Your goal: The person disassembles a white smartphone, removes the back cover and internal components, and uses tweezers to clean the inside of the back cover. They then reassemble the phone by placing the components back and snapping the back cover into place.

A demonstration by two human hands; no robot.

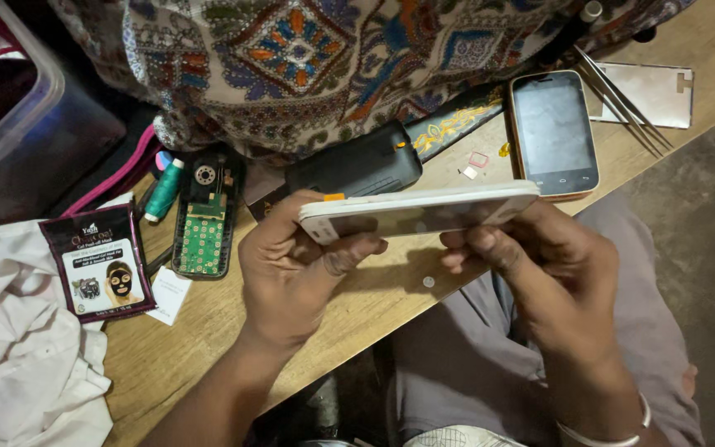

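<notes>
I hold a white phone (424,209) edge-on above the wooden table (208,331). My left hand (291,273) grips its left end, thumb along the lower edge. My right hand (548,281) grips its right end from below. A small orange piece (334,197) sits on the phone's top edge near my left fingers.
Behind lie a black phone body (357,165), an opened phone with a green circuit board (204,219), an orange-rimmed smartphone (554,132), metal tweezers (622,99), a clear film (655,91), a teal thread spool (163,190), a dark sachet (101,265), white cloth (18,348) and patterned fabric (308,58).
</notes>
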